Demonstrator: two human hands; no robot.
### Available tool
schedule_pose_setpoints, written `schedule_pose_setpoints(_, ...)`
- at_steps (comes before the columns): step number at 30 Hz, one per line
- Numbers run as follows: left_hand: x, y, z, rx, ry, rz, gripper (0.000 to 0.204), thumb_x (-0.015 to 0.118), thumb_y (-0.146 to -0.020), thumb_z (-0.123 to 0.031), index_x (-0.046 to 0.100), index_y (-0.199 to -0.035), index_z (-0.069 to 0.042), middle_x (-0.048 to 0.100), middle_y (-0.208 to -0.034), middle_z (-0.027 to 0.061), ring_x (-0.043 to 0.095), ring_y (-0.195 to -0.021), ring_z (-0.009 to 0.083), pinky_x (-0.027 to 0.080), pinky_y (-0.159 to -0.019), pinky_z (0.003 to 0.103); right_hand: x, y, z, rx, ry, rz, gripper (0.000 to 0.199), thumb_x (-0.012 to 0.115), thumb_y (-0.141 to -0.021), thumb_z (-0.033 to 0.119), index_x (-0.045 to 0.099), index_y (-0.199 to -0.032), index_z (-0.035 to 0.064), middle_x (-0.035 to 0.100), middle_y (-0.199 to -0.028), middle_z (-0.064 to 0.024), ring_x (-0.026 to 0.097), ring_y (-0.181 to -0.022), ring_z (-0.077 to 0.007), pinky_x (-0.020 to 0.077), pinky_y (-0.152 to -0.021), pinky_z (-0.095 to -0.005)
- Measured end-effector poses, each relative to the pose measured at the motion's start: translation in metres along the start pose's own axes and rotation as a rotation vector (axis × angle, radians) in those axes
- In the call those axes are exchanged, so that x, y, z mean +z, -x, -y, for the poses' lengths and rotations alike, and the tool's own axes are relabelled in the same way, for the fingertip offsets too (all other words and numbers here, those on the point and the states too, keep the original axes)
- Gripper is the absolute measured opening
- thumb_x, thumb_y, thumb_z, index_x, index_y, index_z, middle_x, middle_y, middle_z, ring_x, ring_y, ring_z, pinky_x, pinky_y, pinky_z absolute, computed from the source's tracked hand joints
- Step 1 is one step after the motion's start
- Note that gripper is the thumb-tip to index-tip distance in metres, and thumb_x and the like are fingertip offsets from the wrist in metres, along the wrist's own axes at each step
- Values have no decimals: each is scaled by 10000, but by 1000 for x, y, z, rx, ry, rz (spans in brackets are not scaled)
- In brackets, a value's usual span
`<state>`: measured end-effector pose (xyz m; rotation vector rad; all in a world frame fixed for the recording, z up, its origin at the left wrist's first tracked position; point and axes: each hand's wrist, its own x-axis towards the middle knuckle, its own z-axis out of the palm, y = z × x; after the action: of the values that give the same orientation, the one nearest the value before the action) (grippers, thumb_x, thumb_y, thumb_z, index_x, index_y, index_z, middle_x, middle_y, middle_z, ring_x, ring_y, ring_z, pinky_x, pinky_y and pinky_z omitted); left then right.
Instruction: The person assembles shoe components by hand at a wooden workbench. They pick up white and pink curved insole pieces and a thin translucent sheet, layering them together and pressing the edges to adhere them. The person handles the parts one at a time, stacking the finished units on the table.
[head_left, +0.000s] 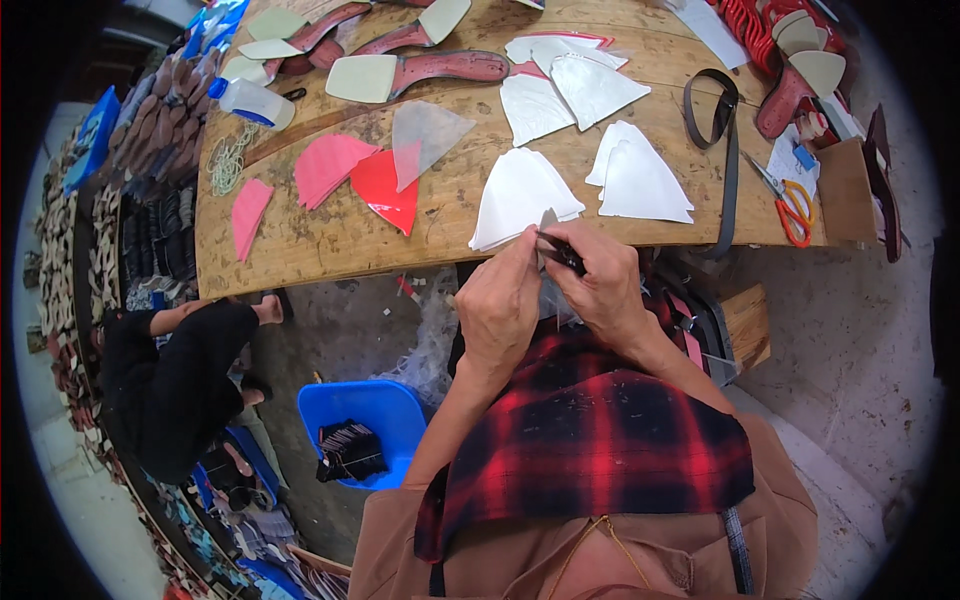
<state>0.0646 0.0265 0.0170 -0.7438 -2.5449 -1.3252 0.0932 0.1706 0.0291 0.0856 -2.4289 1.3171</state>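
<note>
Toward the left of the frame a co-worker in dark clothing (180, 395) is bending low beside crowded shelves, and a blue basin (390, 400) is standing on the floor at lower centre-left. On the tabletop (310, 245), from the upper left, a tangle of pale string (228, 165) is lying below a white bottle with a blue cap (250, 103). Next, pink pieces (335, 170), a glossy red piece (390, 200) and a translucent sheet (430, 135) are resting near one another, the sheet overlapping the red.

At the centre, a stack of white pieces (520, 195) is lying at the tabletop's near edge; the pieces are fanning out slightly, smooth and satiny, narrowing to a rounded top. Just below it the left hand (497, 305) is bringing its fingertips together against the tool; I cannot tell whether its grip is clamped on anything. The small cutting tool (563, 254) is showing a black handle and a short, grey metal blade, pointing up toward the white stack. The right hand (603, 285) is wrapping its grip around that handle. Farther right, a second white set (645, 180), a black strap (730, 170) and orange-handled scissors (795, 212) are lying.
</note>
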Motion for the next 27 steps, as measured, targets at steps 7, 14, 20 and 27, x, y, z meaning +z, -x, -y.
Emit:
schedule_pose_setpoints(7, -7, -7, 0, -204, 316, 90, 205, 610, -895, 4, 687, -1082, 35, 702, -934, 100, 656, -824, 161, 507, -722, 283, -3, -2, -6, 135, -222, 53, 161, 662, -799, 39, 620, -948, -3, 604, -807, -117, 613, -726, -250, 485, -656, -344)
schedule_pose_setpoints(14, -4, -4, 2, -621, 790, 115, 232, 616, -919, -23, 692, -1128, 44, 697, -1011, 53, 615, -867, 76, 485, -777, 213, 6, 7, -17, 369, -428, 56, 121, 630, -826, 74, 603, -914, -4, 595, -769, -98, 582, -720, -190, 473, -689, -327)
schedule_pose_setpoints(20, 1, -7, 11, -679, 845, 54, 164, 626, -915, -42, 695, -1030, 52, 688, -932, 39, 607, -808, 57, 482, -732, 201, 13, 13, -17, 174, -279, -6, 125, 643, -803, 47, 599, -915, 14, 601, -772, -100, 591, -692, -199, 475, -643, -315)
schedule_pose_setpoints(27, 7, -5, 11, -654, 881, -22, 157, 637, -912, -22, 662, -1045, 58, 699, -914, 53, 648, -802, 88, 509, -736, 212, 16, 11, -21, 472, -517, 16, 211, 718, -855, 151, 584, -930, 6, 594, -757, -36, 596, -701, -113, 476, -618, -276)
